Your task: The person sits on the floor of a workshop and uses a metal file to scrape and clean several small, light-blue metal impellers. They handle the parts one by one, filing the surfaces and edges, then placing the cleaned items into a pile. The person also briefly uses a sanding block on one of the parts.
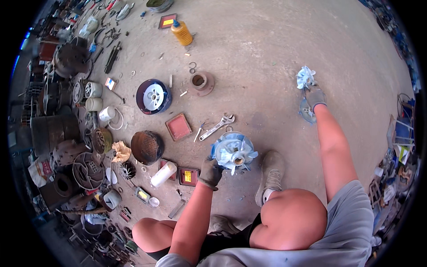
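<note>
My left hand (211, 172), in a dark glove, grips the left rim of a light blue fan wheel (235, 153). The wheel's blades and round metal hub face up, just left of my shoe. My right arm is stretched far out to the right. That gloved right hand (316, 96) is closed at the lower edge of a smaller light blue bladed fan wheel (305, 76); its fingertips are partly hidden. Just beside and below the right hand, a second blue round piece (307, 111) shows, partly covered by the hand.
An adjustable wrench (216, 127) lies beyond the left hand. Nearby are a red tray (179, 127), a rusty round pan (147, 147), a white cylinder (163, 174), a flanged pipe piece (202, 83) and a yellow bottle (181, 33). Metal parts crowd the left side; more clutter lines the right.
</note>
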Demonstrator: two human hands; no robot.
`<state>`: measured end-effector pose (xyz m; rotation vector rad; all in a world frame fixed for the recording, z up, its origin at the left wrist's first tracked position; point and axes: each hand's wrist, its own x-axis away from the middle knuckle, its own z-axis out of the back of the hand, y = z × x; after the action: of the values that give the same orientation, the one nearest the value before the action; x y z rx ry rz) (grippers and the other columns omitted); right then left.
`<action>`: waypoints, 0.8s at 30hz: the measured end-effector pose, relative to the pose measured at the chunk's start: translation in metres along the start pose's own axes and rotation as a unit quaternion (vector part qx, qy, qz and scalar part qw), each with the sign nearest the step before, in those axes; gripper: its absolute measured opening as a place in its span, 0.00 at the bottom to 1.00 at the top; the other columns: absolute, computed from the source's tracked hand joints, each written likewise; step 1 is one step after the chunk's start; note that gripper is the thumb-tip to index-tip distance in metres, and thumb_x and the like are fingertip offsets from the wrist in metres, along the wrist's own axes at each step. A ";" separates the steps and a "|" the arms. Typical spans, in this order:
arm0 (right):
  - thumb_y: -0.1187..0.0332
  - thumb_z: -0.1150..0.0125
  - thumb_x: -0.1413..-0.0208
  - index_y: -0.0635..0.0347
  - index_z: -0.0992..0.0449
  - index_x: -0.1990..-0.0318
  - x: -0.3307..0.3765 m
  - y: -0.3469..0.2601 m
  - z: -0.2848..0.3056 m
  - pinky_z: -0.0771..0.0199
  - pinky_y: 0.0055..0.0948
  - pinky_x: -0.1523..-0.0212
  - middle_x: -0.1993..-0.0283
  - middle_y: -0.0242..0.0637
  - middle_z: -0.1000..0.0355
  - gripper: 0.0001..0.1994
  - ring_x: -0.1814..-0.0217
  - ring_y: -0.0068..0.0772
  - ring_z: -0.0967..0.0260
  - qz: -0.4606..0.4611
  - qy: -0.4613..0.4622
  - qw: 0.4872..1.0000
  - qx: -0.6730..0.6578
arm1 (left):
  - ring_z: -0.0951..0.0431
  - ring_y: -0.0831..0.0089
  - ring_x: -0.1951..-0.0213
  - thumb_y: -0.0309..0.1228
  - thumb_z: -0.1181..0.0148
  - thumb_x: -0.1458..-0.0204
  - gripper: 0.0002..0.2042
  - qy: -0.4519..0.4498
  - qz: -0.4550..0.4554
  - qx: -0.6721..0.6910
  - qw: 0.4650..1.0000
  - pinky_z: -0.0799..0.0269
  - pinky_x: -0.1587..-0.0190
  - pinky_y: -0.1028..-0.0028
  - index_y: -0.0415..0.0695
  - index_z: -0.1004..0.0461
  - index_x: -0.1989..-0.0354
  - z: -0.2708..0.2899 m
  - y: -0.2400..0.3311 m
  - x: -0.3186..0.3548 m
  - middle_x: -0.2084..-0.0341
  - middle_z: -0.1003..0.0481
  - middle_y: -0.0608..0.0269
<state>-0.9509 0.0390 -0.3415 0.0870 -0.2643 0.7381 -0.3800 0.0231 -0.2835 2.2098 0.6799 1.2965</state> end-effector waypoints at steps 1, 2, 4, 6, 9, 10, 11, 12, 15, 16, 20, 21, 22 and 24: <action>0.53 0.46 0.31 0.46 0.18 0.38 0.001 -0.003 -0.002 0.27 0.50 0.33 0.33 0.48 0.26 0.21 0.33 0.52 0.25 0.007 -0.005 1.000 0.001 | 0.13 0.67 0.54 0.25 0.38 0.37 0.14 0.008 0.036 0.067 0.997 0.15 0.48 0.65 0.37 0.21 0.44 -0.007 0.006 0.003 0.52 0.16 0.58; 0.53 0.46 0.31 0.48 0.18 0.38 0.002 -0.007 -0.005 0.27 0.50 0.33 0.33 0.49 0.25 0.21 0.34 0.53 0.25 0.013 -0.012 1.000 0.004 | 0.13 0.67 0.55 0.25 0.38 0.37 0.14 0.015 0.073 0.134 0.988 0.15 0.48 0.65 0.37 0.20 0.45 -0.012 0.011 0.007 0.53 0.16 0.59; 0.55 0.45 0.31 0.51 0.17 0.40 -0.005 -0.004 -0.013 0.26 0.49 0.34 0.35 0.50 0.24 0.20 0.35 0.54 0.25 0.033 -0.006 0.999 0.011 | 0.14 0.67 0.53 0.24 0.37 0.38 0.13 -0.003 0.018 0.039 0.999 0.16 0.49 0.65 0.36 0.20 0.46 0.001 0.001 0.011 0.53 0.16 0.58; 0.56 0.44 0.32 0.54 0.17 0.42 -0.020 0.037 -0.018 0.25 0.49 0.35 0.37 0.52 0.23 0.19 0.36 0.56 0.24 0.043 0.024 0.998 0.039 | 0.15 0.67 0.52 0.23 0.38 0.39 0.13 -0.028 0.035 0.075 0.996 0.16 0.48 0.65 0.36 0.20 0.46 -0.009 0.012 -0.001 0.53 0.16 0.58; 0.58 0.43 0.32 0.57 0.16 0.46 -0.006 0.074 -0.004 0.23 0.51 0.39 0.42 0.53 0.20 0.17 0.40 0.58 0.22 0.098 0.035 0.984 0.142 | 0.14 0.67 0.52 0.19 0.40 0.40 0.14 -0.066 0.073 0.133 0.986 0.18 0.47 0.67 0.35 0.21 0.46 -0.018 0.063 -0.006 0.52 0.16 0.58; 0.58 0.43 0.33 0.57 0.16 0.47 0.022 0.070 -0.003 0.22 0.52 0.40 0.44 0.53 0.20 0.17 0.42 0.59 0.22 0.072 0.009 0.991 0.110 | 0.14 0.68 0.53 0.19 0.40 0.40 0.15 -0.046 0.080 0.153 0.984 0.18 0.49 0.68 0.35 0.21 0.45 -0.024 0.101 0.006 0.53 0.16 0.59; 0.58 0.43 0.33 0.58 0.16 0.48 0.053 0.050 0.002 0.22 0.53 0.41 0.45 0.54 0.20 0.17 0.43 0.60 0.21 0.051 -0.015 0.996 0.068 | 0.14 0.68 0.53 0.19 0.40 0.41 0.16 -0.021 0.071 0.122 0.990 0.18 0.49 0.69 0.35 0.22 0.43 -0.018 0.135 0.021 0.53 0.16 0.59; 0.58 0.42 0.33 0.58 0.16 0.49 0.078 0.042 0.016 0.21 0.54 0.43 0.47 0.54 0.19 0.16 0.44 0.61 0.21 0.023 -0.026 0.999 0.031 | 0.14 0.68 0.52 0.18 0.40 0.41 0.18 -0.030 0.060 0.106 0.992 0.17 0.47 0.68 0.34 0.23 0.42 -0.006 0.167 0.033 0.51 0.16 0.58; 0.58 0.40 0.35 0.59 0.16 0.52 0.197 0.108 0.071 0.22 0.55 0.43 0.50 0.56 0.19 0.15 0.47 0.61 0.21 0.005 -0.100 0.992 0.075 | 0.16 0.67 0.47 0.22 0.39 0.42 0.22 -0.026 -0.006 0.131 0.991 0.19 0.41 0.66 0.35 0.26 0.38 -0.017 0.250 0.064 0.47 0.19 0.56; 0.58 0.39 0.35 0.59 0.17 0.53 0.240 0.129 0.098 0.22 0.54 0.43 0.51 0.56 0.19 0.15 0.47 0.62 0.20 -0.027 -0.170 0.980 0.095 | 0.16 0.65 0.46 0.26 0.40 0.41 0.21 -0.042 0.010 0.141 0.989 0.20 0.39 0.64 0.36 0.26 0.38 -0.014 0.277 0.082 0.46 0.19 0.54; 0.55 0.39 0.37 0.59 0.15 0.57 0.443 0.191 0.248 0.18 0.53 0.46 0.54 0.53 0.16 0.16 0.51 0.60 0.17 -0.052 -0.374 0.914 0.151 | 0.20 0.58 0.38 0.38 0.37 0.41 0.30 0.069 -0.022 0.139 0.988 0.25 0.33 0.57 0.39 0.31 0.32 -0.017 0.355 0.190 0.39 0.23 0.53; 0.57 0.39 0.38 0.54 0.12 0.58 0.488 0.213 0.299 0.16 0.53 0.50 0.53 0.49 0.15 0.14 0.51 0.54 0.15 -0.010 -0.480 0.849 0.221 | 0.21 0.58 0.37 0.40 0.36 0.42 0.32 0.067 -0.021 0.138 0.988 0.25 0.33 0.56 0.40 0.32 0.30 -0.033 0.370 0.218 0.37 0.24 0.54; 0.58 0.41 0.38 0.49 0.10 0.57 0.536 0.241 0.351 0.15 0.52 0.52 0.52 0.44 0.14 0.14 0.51 0.46 0.14 0.217 -0.584 0.691 0.368 | 0.22 0.58 0.37 0.43 0.36 0.43 0.34 0.063 -0.022 0.132 0.989 0.26 0.32 0.56 0.41 0.33 0.29 -0.049 0.387 0.240 0.36 0.25 0.54; 0.57 0.40 0.38 0.46 0.10 0.55 0.633 0.273 0.464 0.15 0.50 0.52 0.51 0.40 0.13 0.13 0.50 0.41 0.13 0.226 -0.623 0.657 0.359 | 0.25 0.57 0.34 0.44 0.35 0.44 0.36 0.071 -0.033 0.104 0.992 0.29 0.30 0.54 0.44 0.34 0.27 -0.091 0.419 0.283 0.33 0.27 0.56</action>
<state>-0.7828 0.5746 0.2716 1.3824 -1.3489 1.1588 -0.2682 -0.1013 0.2025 2.2502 0.9731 1.4145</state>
